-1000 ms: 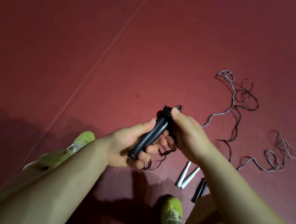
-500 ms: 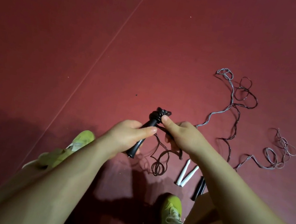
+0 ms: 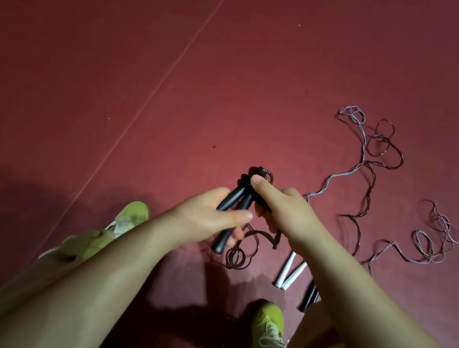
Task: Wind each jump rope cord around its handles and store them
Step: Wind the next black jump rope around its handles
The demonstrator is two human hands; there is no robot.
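Both forearms (image 3: 103, 280) are seen bare, without sleeves, while yellow-green lace-up shoes (image 3: 267, 336) with pale laces are worn, at seven and five o'clock.

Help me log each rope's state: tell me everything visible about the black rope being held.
The black rope has two smooth, dark, plastic-looking handles held side by side, tilted with their tops away from the person. The left hand grips the handles at mid-length; the right hand pinches the thin dark cord against the bundle of turns already wound at their top. The unwound cord hangs below in loose loops over the red floor.
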